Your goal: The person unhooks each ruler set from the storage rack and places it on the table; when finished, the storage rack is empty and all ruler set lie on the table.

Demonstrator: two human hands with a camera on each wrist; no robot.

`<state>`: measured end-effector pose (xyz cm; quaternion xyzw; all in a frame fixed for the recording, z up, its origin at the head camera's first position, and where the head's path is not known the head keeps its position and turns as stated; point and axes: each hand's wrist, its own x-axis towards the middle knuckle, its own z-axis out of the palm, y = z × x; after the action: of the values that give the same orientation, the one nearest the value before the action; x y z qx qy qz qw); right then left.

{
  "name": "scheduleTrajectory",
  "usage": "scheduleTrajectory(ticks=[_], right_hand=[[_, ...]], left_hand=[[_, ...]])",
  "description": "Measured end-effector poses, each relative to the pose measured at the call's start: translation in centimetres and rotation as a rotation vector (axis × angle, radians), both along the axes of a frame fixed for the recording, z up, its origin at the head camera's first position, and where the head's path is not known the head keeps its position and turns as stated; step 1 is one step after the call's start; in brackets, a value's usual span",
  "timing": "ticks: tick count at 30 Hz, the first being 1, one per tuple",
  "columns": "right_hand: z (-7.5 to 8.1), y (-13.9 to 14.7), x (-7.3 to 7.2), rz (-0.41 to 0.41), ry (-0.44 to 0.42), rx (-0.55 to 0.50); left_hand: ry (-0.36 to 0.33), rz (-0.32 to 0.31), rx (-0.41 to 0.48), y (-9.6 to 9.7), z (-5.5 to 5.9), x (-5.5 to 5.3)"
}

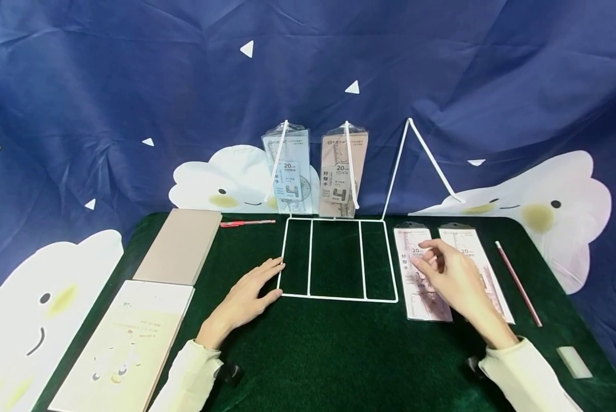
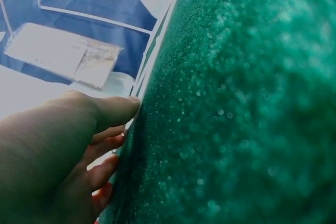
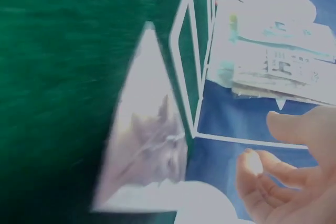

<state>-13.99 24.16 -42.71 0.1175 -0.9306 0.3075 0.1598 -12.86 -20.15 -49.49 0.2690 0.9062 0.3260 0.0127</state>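
Observation:
A white wire rack (image 1: 337,297) stands on the dark green cloth. A blue ruler-set pack (image 1: 299,149) hangs on its left hook and a tan one (image 1: 330,150) on its middle hook; the right hook (image 1: 431,157) is bare wire. My left hand (image 1: 246,294) rests at the rack's left side, fingers stretched out and touching the frame. Above two pink ruler-set packs lying flat, the left one (image 1: 427,306) and the right one (image 1: 500,294), hovers my right hand (image 1: 454,277). Its fingers are loosely bent, thumb and index apart (image 3: 294,171), holding nothing.
At the left lie a brown notebook (image 1: 179,246) and a cream notebook (image 1: 124,343). Behind my left hand is a red pen (image 1: 246,223). To the right are a pencil (image 1: 519,283) and a white eraser (image 1: 574,362). A blue curtain (image 1: 308,68) hangs behind the table.

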Motion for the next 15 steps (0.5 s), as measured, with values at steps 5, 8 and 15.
scheduleTrajectory(ticks=[5,8,15], right_hand=[[0.6,-2.4,-2.7,0.055,0.013,-0.102],[0.7,-4.0,-4.3,0.085,-0.001,-0.155],[0.2,-7.6,-8.0,0.149,0.031,-0.288]], left_hand=[[-0.001,0.005,-0.004,-0.2,0.0,0.0],[-0.001,0.002,-0.008,-0.2,-0.1,0.0],[-0.011,0.004,-0.014,-0.3,0.0,0.0]])
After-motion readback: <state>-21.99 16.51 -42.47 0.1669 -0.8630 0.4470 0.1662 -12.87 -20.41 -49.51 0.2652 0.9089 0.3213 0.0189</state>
